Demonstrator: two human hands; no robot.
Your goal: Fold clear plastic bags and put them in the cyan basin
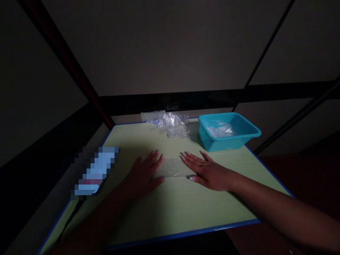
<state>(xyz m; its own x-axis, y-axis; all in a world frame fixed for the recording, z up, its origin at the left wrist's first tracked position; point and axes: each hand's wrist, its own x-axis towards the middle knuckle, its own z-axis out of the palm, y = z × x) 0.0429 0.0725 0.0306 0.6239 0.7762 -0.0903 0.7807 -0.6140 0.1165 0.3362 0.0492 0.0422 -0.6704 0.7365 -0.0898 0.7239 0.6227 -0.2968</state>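
Note:
A clear plastic bag (173,168), flattened into a strip, lies on the table between my two hands. Over its left end rests my left hand (148,170), palm down with the fingers stretched out and the thumb apart. My right hand (205,171) lies flat across the right end, its fingers extended and its thumb near the bag's lower edge. Both hands press from above and grip nothing. The bag's two ends are hidden under them.
Crumpled clear plastic bags (172,120) lie at the table's far edge. A turquoise basin (219,144) with clear plastic inside stands at the back right. At left is a blurred-out device (99,170) with a dark cable (73,216). The table (186,212) has blue edging.

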